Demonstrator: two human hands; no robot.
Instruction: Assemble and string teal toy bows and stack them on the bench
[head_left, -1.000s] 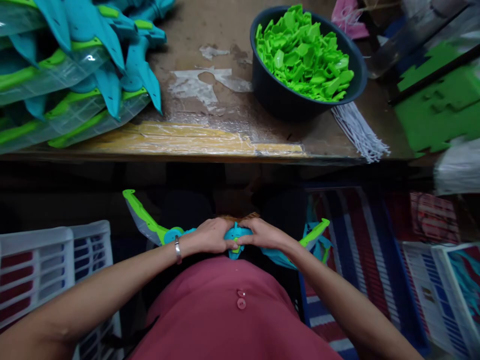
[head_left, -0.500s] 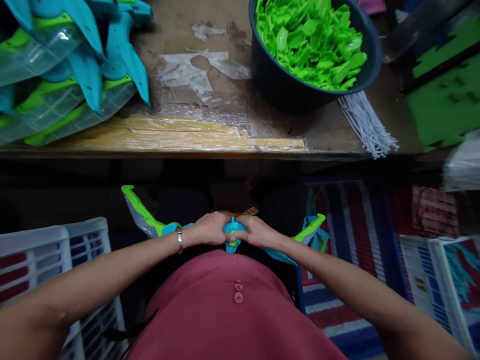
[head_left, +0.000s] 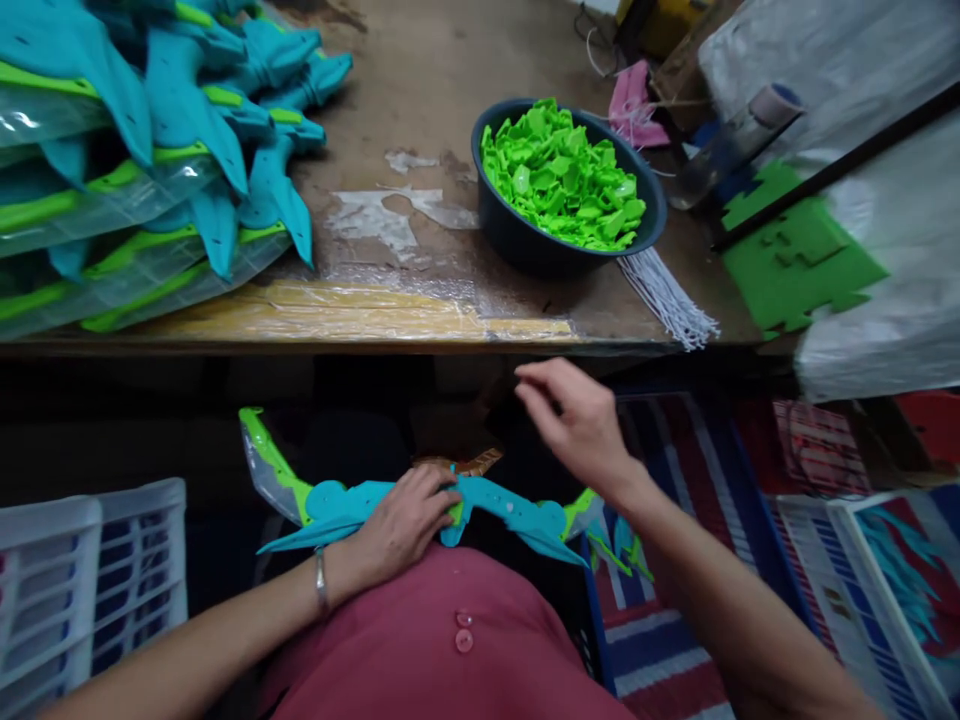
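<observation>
My left hand (head_left: pixel 405 515) grasped the turquoise-and-green winged piece (head_left: pixel 491 498) near its middle, the piece stretched crosswise before my maroon shirt (head_left: pixel 442 640). My right hand (head_left: pixel 574 412), half curled, hung near the table (head_left: pixel 420 90); whether it pinched anything, I could not tell.

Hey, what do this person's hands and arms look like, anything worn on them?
The left hand and right hand are ungloved. A silver-coloured bracelet circles the left wrist; none shows on the right. No sleeves cover the visible forearms.
</observation>
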